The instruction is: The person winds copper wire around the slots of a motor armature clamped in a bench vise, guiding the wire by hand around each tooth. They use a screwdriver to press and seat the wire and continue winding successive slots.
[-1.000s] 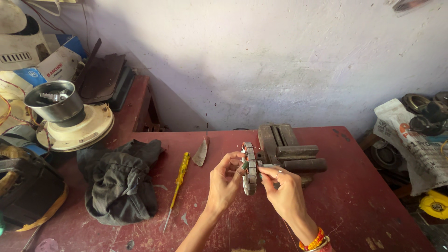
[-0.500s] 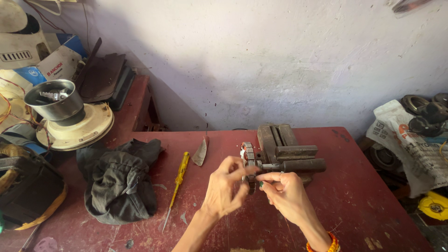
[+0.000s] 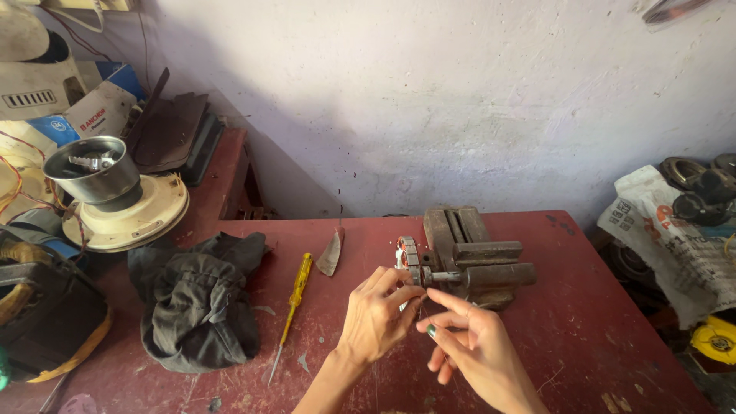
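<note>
You are looking down at a red workbench (image 3: 583, 337) that meets a pale wall along its far edge; its right edge drops off toward clutter on the floor. The bare stretch of bench to the right of your hands is the most open room. One metal vise (image 3: 475, 257) sits just ahead of your hands, near the middle of the bench. One small ring-shaped motor part (image 3: 407, 257) stands on edge at the vise's near left side, touching the vise's spindle. Your left hand (image 3: 377, 316) is closed around the lower part of that ring, fingers curled over it. Your right hand (image 3: 469, 343) is just beside it, fingertips pinched together; whether it grips something thin, I cannot tell. To the left lie one yellow-handled screwdriver (image 3: 293, 307), one small metal scrap (image 3: 331, 253) and one crumpled dark cloth (image 3: 201, 307), well apart from your hands. One cream appliance base with a steel bowl (image 3: 115, 195) crowds the far left. A printed sack (image 3: 675, 238) holding dark round parts blocks the right side.
</note>
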Motion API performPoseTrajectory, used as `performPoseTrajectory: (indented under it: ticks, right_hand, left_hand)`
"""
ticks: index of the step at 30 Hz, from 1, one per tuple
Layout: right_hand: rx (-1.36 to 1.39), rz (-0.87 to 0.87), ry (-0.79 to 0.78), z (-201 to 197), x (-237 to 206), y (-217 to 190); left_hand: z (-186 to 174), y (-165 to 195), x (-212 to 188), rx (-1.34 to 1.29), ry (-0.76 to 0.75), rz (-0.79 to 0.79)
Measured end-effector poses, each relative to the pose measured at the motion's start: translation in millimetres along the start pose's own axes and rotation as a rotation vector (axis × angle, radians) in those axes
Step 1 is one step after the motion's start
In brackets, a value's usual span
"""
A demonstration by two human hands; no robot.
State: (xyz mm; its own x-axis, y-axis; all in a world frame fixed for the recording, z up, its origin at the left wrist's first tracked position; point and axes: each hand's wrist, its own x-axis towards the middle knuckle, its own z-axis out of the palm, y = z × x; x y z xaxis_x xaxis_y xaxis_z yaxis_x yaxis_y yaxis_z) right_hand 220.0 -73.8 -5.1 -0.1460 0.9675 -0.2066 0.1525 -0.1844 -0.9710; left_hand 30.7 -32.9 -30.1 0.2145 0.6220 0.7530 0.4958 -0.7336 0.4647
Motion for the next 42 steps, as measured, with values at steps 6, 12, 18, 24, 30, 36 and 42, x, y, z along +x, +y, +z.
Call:
performPoseTrajectory:
  ticks: [6, 12, 18, 24, 30, 36, 42]
  right_hand:
    - [-0.127, 0.133, -0.051, -26, -16, 6]
    - [-0.542, -0.146, 0.199, -31, -13, -4]
    - [-0.890, -0.843, 0.358, -15, 23, -28]
    - [-0.866, -0.999, 0.288, -9, 58, -29]
    - [-0.819, -1.033, 0.293, -8, 80, -26]
    - [-0.732, -0.987, 0.338, -7, 79, -17]
    - [-0.690, -0.724, 0.339, -4, 67, -7]
  left_hand:
    - [7, -4, -5, 0.042, 0.083, -0.007]
    - [12, -4, -11, 0.137, 0.124, 0.058]
    - [6, -9, -6, 0.130, 0.137, -0.086]
    - [-3, -5, 2, 0.060, 0.113, -0.244]
    - [-2, -2, 5, -0.053, 0.101, -0.390]
    - [-4, -9, 6, -0.180, 0.045, -0.489]
    - [-3, -11, 6, -0.359, -0.004, -0.567]
